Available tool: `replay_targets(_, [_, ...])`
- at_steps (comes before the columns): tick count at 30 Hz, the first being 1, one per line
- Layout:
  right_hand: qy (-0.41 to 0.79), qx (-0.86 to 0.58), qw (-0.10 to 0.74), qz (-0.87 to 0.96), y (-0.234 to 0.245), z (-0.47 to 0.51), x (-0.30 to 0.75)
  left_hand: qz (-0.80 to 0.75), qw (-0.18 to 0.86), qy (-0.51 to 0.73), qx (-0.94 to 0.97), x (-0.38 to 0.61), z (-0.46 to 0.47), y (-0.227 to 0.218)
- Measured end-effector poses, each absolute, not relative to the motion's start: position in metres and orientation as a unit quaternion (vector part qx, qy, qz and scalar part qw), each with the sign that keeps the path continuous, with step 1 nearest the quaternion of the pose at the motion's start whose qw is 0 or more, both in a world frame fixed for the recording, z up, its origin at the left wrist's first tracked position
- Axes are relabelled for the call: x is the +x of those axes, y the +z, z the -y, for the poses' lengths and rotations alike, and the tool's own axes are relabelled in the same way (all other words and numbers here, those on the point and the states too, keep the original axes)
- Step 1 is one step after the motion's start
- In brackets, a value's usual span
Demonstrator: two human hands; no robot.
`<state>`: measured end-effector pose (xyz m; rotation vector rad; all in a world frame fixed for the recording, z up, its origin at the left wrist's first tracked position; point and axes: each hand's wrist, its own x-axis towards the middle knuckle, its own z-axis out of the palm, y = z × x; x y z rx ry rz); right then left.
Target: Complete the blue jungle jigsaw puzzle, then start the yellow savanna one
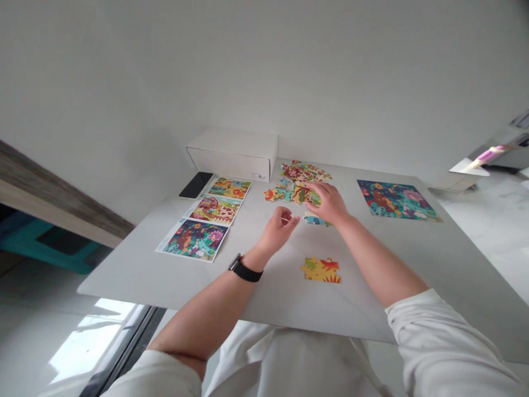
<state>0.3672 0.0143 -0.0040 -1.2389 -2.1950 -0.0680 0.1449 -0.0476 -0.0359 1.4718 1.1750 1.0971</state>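
My right hand (327, 201) lies palm down on a heap of loose colourful puzzle pieces (300, 182), its fingers curled over pieces at the heap's near edge. My left hand (279, 227) hovers just above the table beside it, fingers loosely curled, nothing visible in them; a black watch sits on that wrist. A blue piece (314, 220) lies between the two hands. A small joined yellow and orange section (321, 270) rests nearer to me. A finished blue puzzle (394, 200) lies to the right.
A picture sheet (206, 220) with three puzzle images lies at the left of the grey table (165, 275). A black phone (196, 184) and a white box (233, 154) sit at the back. A wooden shelf and a teal stool stand to the left.
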Motion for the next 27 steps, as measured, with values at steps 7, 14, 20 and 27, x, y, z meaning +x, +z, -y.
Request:
replay_targets(7, [-0.035,-0.462,0.319,0.827,0.000,0.049,0.358,-0.399,0.622,0.464,0.488,0.151,0.049,-0.034])
replay_targets(14, [0.017,-0.462,0.365,0.808,-0.023,0.077,0.354,-0.382,0.638,0.470,0.476,0.155,0.049,-0.044])
replay_targets(20, [0.191,-0.468,0.457,0.732,-0.048,0.079,0.353,-0.391,0.614,0.476,0.494,0.148,0.040,-0.048])
replay_targets(27, [0.387,-0.494,0.465,0.624,-0.056,0.068,0.356,-0.381,0.623,0.448,0.515,0.149,0.040,-0.050])
